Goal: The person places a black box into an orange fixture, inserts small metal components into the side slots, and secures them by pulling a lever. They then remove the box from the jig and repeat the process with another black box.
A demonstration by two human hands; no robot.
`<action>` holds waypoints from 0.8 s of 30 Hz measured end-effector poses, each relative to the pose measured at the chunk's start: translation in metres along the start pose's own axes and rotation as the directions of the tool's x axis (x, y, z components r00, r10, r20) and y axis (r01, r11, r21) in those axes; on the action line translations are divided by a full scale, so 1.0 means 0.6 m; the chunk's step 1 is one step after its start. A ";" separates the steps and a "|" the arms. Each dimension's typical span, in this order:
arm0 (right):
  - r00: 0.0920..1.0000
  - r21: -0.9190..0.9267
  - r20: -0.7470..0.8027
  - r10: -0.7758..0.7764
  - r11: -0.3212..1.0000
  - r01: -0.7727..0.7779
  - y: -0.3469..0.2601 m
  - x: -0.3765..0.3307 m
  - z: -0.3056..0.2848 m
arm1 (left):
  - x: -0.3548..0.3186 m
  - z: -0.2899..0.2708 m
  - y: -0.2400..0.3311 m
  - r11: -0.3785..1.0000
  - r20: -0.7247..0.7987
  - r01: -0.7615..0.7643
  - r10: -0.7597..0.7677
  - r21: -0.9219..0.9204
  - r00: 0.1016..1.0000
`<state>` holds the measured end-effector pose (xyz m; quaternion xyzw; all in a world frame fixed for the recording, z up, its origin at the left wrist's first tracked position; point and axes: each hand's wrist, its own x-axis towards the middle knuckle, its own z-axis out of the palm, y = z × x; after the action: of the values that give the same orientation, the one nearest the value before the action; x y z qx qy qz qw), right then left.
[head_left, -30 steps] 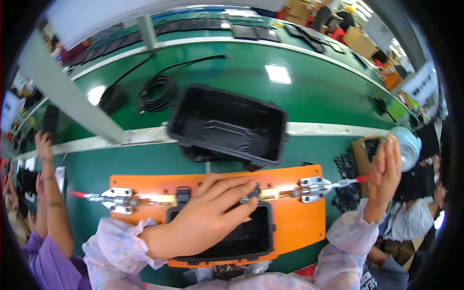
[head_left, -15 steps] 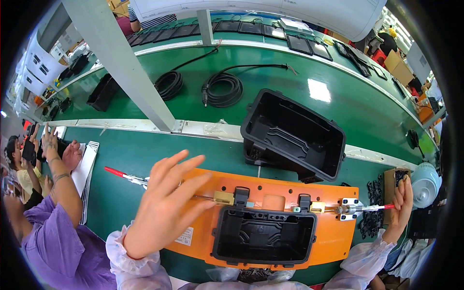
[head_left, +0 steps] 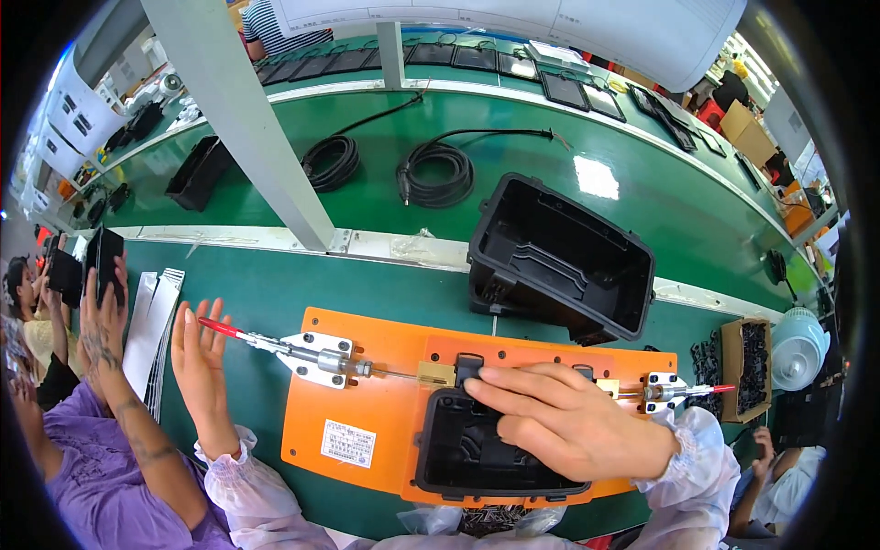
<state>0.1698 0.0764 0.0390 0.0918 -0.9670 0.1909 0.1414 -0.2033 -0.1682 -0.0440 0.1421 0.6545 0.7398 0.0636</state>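
Observation:
A black plastic box (head_left: 440, 458) sits in an orange fixture plate (head_left: 307, 403), its open side up. My right hand (head_left: 577, 426) reaches across it, fingers stretched out, fingertips touching the left black latch (head_left: 468, 367). The right latch is mostly hidden behind that hand. My left hand (head_left: 202, 367) is upright with fingers apart at the red handle (head_left: 218, 326) of the left toggle clamp (head_left: 321, 359); its fingers are not wrapped round the handle. The right toggle clamp (head_left: 662, 392) lies past my right wrist. A brass block (head_left: 434, 373) is beside the left latch.
A larger black box (head_left: 568, 257) stands behind the plate. Coiled black cables (head_left: 435, 174) lie on the far green bench. A carton of black parts (head_left: 744, 371) stands right, beside a pale blue fan (head_left: 799, 348). A co-worker's tattooed arm (head_left: 137, 412) is at left, near white sheets (head_left: 156, 321).
My left hand has moved from above the plate left to the red handle. My right hand has left the right clamp's handle and come over the box to the left latch.

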 end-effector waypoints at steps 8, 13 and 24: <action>1.000 0.064 -0.003 0.004 0.998 -0.004 0.012 0.012 0.023 | 0.004 -0.008 0.008 0.923 0.137 0.157 -0.115 -0.352 0.984; 0.999 -0.100 0.006 -0.046 0.994 0.046 0.001 0.026 0.019 | -0.009 0.019 0.065 0.946 0.107 -0.020 0.058 -0.323 0.993; 0.999 -0.112 0.009 -0.034 0.993 0.034 0.002 0.018 0.029 | -0.063 0.079 0.126 0.937 0.136 -0.346 0.337 0.051 0.932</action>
<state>0.1554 0.0696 0.0265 0.1008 -0.9750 0.1333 0.1463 -0.1466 -0.1441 0.0306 0.3021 0.6416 0.7044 -0.0305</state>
